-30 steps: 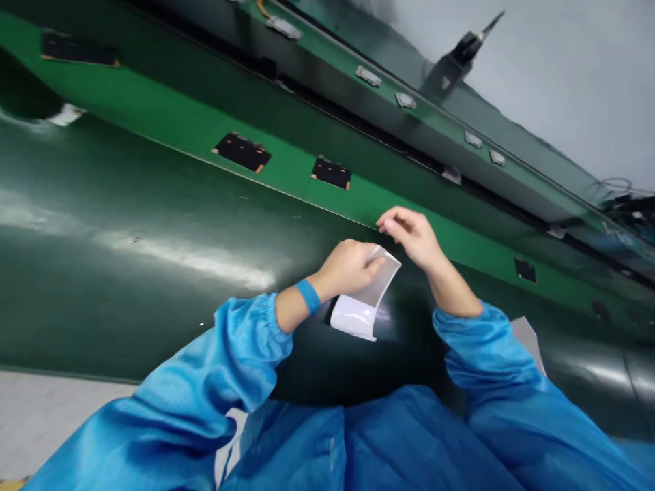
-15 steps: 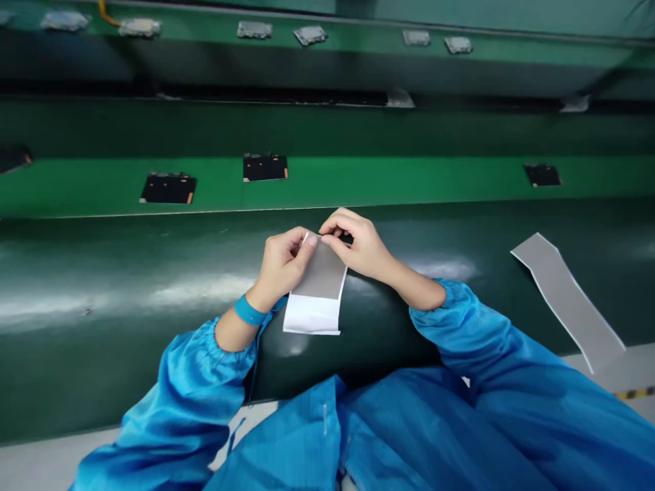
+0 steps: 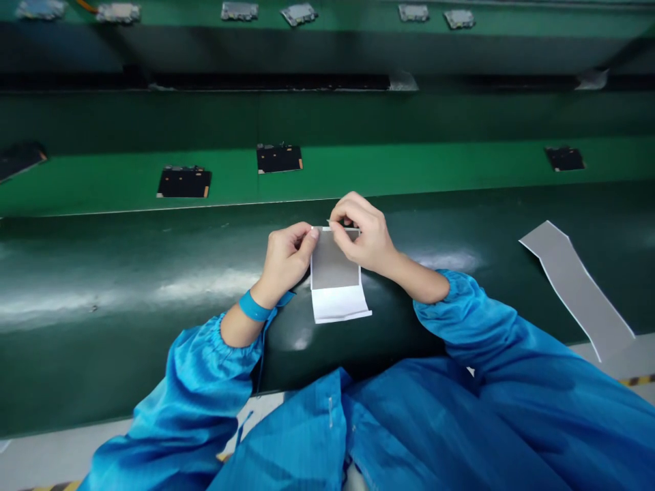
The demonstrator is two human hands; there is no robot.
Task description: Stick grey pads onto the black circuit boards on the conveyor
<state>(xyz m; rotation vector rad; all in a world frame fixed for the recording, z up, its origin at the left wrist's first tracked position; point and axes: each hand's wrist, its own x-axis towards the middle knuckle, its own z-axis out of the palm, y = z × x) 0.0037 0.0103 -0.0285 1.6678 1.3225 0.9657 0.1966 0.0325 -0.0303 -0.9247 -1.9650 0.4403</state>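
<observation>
A grey sticker sheet [image 3: 335,266] on white backing paper hangs between my hands, above the dark green bench. Its lower part is bare white, with a curled bottom edge. My left hand [image 3: 290,258] pinches the sheet's upper left corner between thumb and forefinger. At the top edge, my right hand [image 3: 367,237] is closed in a pinch, with a tiny pale sliver showing at its fingertips. The sliver looks like a small sticker, but the fingers hide most of it. A blue band [image 3: 254,307] circles my left wrist.
A longer grey sheet with white edges [image 3: 578,283] lies at the right, overhanging the bench's near edge. On the bright green strip lie black circuit boards [image 3: 184,183], [image 3: 280,158], [image 3: 564,159]. Several small silvery modules [image 3: 299,14] line the upper shelf.
The sheet has shifted right and hangs straighter, with a white strip now showing along its top edge. My right hand has lifted slightly, with a sliver at its fingertips. The camera view has shifted.
</observation>
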